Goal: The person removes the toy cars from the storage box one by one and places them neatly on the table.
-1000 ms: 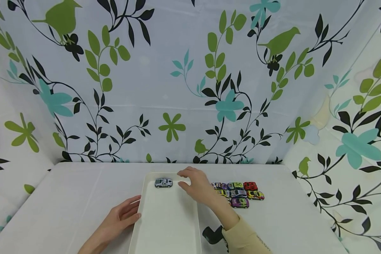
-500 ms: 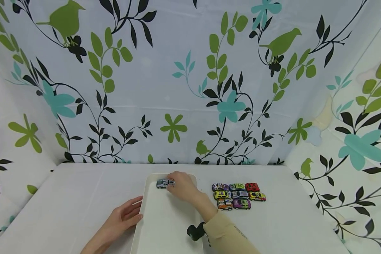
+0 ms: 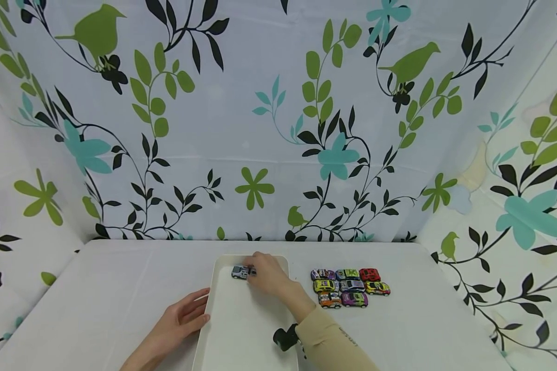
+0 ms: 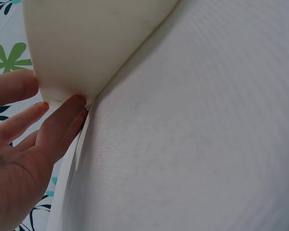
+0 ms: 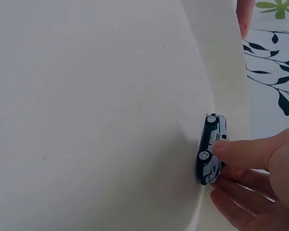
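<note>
A small silver-grey toy car (image 3: 239, 272) sits near the far end of a white tray (image 3: 241, 330). My right hand (image 3: 270, 275) reaches over the tray's right side and pinches the car. In the right wrist view the thumb presses on the side of the toy car (image 5: 211, 132), the fingers lie behind it, and its wheels face the tray floor. My left hand (image 3: 178, 319) rests against the tray's left side. In the left wrist view its fairly straight, spread fingers (image 4: 62, 120) touch the outer wall of the tray (image 4: 101, 43).
Several colourful toy cars (image 3: 351, 286) stand in close rows on the white table (image 3: 422, 330), right of the tray. A black wrist camera (image 3: 285, 338) hangs by the right sleeve over the tray. Patterned cloth (image 3: 204, 129) encloses the table at the back and sides.
My right hand has moved left from the tray's right rim and taken hold of the silver-grey toy car, which has shifted slightly. The left hand stays at the tray's side.
</note>
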Demonstrator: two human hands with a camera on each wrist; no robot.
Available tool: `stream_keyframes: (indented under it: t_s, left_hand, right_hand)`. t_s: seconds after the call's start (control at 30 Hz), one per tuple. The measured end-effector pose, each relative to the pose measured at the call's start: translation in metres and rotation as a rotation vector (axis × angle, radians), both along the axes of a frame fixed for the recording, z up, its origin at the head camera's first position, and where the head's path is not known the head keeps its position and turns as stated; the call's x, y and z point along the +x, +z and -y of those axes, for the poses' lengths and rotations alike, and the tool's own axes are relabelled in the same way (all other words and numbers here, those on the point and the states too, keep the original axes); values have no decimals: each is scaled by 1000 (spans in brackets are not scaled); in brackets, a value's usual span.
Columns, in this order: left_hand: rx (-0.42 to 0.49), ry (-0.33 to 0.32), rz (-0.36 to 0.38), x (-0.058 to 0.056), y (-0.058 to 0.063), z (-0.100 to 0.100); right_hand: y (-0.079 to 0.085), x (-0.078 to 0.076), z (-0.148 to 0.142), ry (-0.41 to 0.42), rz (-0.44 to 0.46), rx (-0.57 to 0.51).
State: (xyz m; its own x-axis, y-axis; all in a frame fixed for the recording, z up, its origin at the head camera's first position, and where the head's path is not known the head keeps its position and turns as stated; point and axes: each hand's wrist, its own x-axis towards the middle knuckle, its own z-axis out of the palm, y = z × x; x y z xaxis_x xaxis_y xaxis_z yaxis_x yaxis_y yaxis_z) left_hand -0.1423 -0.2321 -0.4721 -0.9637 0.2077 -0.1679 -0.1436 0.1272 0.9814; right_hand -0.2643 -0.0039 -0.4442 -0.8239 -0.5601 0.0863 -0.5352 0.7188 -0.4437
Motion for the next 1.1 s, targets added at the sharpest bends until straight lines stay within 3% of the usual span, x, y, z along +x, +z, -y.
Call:
stream_keyframes:
  t_s: [0.43,0.67,0.9,1.1]
  left_hand:
    - [-3,-3,-4,1,-1,-1]
    - [-29,16,16,-1,-2,-1]
    - [-31,32,31,-2,0,-2]
    - [-23,14,21,-1,-1,-1]
  right_hand:
    - [-6,1,-3,-17,18,-4]
    - [2,5,-10,18,47,-8]
    - [12,9,-27,68,-7,2]
    - [18,16,-47,60,-24,-36]
